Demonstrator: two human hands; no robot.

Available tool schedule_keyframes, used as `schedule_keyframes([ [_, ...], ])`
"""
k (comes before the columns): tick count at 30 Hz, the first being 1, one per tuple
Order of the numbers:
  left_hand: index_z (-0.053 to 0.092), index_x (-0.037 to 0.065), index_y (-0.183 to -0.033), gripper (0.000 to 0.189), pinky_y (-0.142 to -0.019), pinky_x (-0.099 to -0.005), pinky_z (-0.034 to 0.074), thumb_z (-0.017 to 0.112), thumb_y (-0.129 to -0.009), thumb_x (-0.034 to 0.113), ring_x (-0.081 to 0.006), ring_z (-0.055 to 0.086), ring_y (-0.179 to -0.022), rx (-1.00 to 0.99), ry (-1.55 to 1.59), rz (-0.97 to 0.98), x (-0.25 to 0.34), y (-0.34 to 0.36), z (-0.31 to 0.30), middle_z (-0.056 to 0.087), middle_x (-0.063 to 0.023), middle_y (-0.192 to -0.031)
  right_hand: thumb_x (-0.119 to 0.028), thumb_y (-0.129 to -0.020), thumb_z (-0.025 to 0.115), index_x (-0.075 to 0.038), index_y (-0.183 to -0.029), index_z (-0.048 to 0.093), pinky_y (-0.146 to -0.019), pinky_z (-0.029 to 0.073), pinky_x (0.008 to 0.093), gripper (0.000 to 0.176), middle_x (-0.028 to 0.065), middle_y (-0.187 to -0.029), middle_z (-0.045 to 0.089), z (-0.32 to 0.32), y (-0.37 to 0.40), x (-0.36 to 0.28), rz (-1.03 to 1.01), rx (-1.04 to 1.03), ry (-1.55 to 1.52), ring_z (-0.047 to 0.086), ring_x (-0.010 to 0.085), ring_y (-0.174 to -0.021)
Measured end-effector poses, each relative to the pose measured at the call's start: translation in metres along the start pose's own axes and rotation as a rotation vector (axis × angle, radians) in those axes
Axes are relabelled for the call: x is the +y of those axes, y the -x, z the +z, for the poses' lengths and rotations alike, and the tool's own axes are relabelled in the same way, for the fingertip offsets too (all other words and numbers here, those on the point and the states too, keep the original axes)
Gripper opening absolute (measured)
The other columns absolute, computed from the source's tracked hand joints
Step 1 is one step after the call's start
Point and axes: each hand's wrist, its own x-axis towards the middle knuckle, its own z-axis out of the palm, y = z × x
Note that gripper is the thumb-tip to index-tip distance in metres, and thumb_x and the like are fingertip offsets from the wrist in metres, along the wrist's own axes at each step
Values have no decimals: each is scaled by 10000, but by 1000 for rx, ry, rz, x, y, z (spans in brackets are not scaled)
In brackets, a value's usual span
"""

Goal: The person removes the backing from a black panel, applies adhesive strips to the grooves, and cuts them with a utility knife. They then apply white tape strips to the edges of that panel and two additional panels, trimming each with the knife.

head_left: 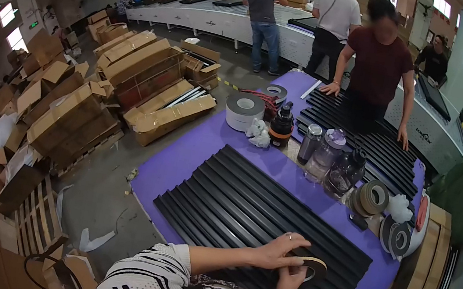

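Near the worktop's (193,150) near edge, toward its right corner, both hands meet on a tape roll (312,265) that sits just above a bed of long black ribbed strips (245,209). The left hand (277,253), coming out of a striped sleeve (151,282), lies across the top of the roll: its fingers (295,242) are stretched long and only slightly apart, a ring on one of them, with the thumb drawn in below so the roll is clasped between them. The right hand (289,283) comes up from beneath, its fingers bunched tight and pinched at the roll's near rim; whether they grip the tape's loose end or the roll itself cannot be told. The strips run slantwise across the purple cover, filling most of the near half. Along the middle of the worktop stand a large grey tape roll (244,109), a dark jar (282,125) and several clear bottles (326,152); more tape rolls (372,198) lie by the right edge. At the far end a co-worker in a dark red shirt (381,59) rests both hands on a second bed of black strips (367,145).
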Motion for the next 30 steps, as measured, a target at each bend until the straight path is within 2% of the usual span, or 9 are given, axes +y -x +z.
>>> schedule_keyframes([
  [3,507,14,-868,203,-671,-345,414,532,-779,194,-288,507,-756,-168,-39,-76,7,25,-14,510,-128,-776,-42,-753,576,-16,-908,436,-592,424,212,211,45,-793,527,-7,14,-2,91,177,-244,524,109,-655],
  [5,509,17,-853,184,-655,-351,418,528,-781,186,-305,515,-739,-374,-72,-64,8,50,-17,523,-135,-761,-65,-751,580,-39,-904,440,-626,422,234,209,29,-783,515,1,33,-10,74,234,-218,515,112,-690],
  [10,526,12,-877,152,-630,-356,428,524,-775,123,-313,539,-724,-340,10,-52,15,89,-36,549,-157,-771,-71,-720,620,-28,-985,417,-689,415,247,336,34,-836,503,34,68,1,-26,287,-142,509,125,-764],
  [13,538,6,-879,136,-618,-345,427,523,-775,93,-316,539,-704,-349,32,-22,10,105,-49,547,-164,-756,-148,-672,688,10,-996,409,-664,420,238,456,54,-851,508,28,80,38,135,289,503,501,112,-781],
  [16,542,2,-934,163,-615,-300,439,522,-789,74,-251,565,-700,-356,73,-4,7,120,-57,564,-145,-756,-237,-662,699,19,-878,456,-578,405,230,414,42,-748,490,57,97,19,6,439,359,465,100,-667],
  [18,558,2,-957,177,-648,-253,452,534,-790,54,-163,584,-726,-391,144,-52,3,129,-61,594,-103,-766,-158,-682,684,14,-951,441,-658,424,241,401,51,-848,511,65,107,22,38,448,202,493,110,-761],
  [24,581,-1,-937,174,-635,-238,454,560,-777,64,-147,589,-701,-588,167,-44,1,144,-81,614,-119,-799,-158,-714,663,-2,-949,447,-642,423,243,355,34,-843,515,96,145,40,-28,630,-75,497,107,-750],
  [28,587,3,-886,150,-596,-271,442,564,-745,48,-217,575,-642,-592,175,-2,8,154,-90,582,-146,-715,-174,-718,662,-14,-918,465,-640,424,246,323,29,-812,524,105,159,58,-131,670,-117,505,104,-742],
  [30,586,3,-889,150,-599,-273,442,560,-746,38,-220,578,-650,-562,231,8,8,156,-96,582,-146,-722,-190,-719,663,-11,-912,469,-647,425,248,327,33,-815,529,100,159,65,-57,625,155,507,106,-751],
])
